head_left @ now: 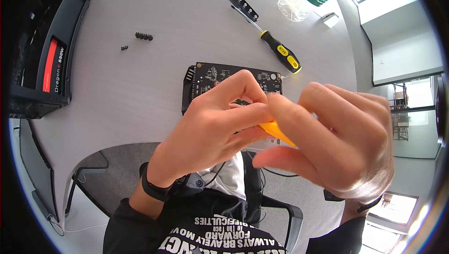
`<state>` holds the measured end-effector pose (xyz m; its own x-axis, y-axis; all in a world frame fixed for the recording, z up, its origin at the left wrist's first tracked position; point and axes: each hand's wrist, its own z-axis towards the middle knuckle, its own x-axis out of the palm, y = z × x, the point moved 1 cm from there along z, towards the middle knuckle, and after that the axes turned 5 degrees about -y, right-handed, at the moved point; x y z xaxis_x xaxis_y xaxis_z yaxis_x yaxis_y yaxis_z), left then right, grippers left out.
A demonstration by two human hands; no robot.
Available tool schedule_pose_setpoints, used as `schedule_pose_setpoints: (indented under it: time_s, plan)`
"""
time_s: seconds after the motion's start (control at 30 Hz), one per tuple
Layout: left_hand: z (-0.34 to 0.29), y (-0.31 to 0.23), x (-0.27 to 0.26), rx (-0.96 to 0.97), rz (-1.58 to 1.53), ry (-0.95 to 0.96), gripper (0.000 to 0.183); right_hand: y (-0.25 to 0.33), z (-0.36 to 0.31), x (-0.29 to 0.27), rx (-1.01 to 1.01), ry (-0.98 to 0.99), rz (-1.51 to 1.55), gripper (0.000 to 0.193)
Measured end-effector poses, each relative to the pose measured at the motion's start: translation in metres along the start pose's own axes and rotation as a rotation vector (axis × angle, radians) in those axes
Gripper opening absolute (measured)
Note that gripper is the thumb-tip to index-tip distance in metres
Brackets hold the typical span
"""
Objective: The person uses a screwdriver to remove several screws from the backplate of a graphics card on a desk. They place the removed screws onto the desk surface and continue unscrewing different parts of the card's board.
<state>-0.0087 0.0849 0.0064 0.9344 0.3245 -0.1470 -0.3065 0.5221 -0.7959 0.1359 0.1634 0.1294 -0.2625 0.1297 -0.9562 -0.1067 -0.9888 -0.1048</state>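
My left hand (210, 118) and my right hand (341, 137) meet in front of me, above the near edge of a black circuit board (234, 72). A slim bright yellow piece (280, 134) shows between them. My left fingers are closed in a pinch at one end of it, and the curled fingers of my right hand cover its other end. Its exact kind is hidden by the fingers. The board lies flat on the grey table, dotted with small components, with a black slotted edge on its left. My hands cover its near part.
A black-and-yellow screwdriver (283, 53) lies beyond the board, its tip by a black bracket with holes (247, 7). Small black screws (144, 36) lie at left. A black computer case (56, 67) stands far left; a green-labelled clear container (304, 1) stands at the back right.
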Motion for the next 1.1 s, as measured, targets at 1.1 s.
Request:
schedule_pose_setpoints:
  time_s: [1.1]
  plan:
    - [0.005,-0.009,-0.013,0.010,0.143,0.053,0.026,-0.013,0.008,-0.007,-0.077,-0.116,0.152,0.034]
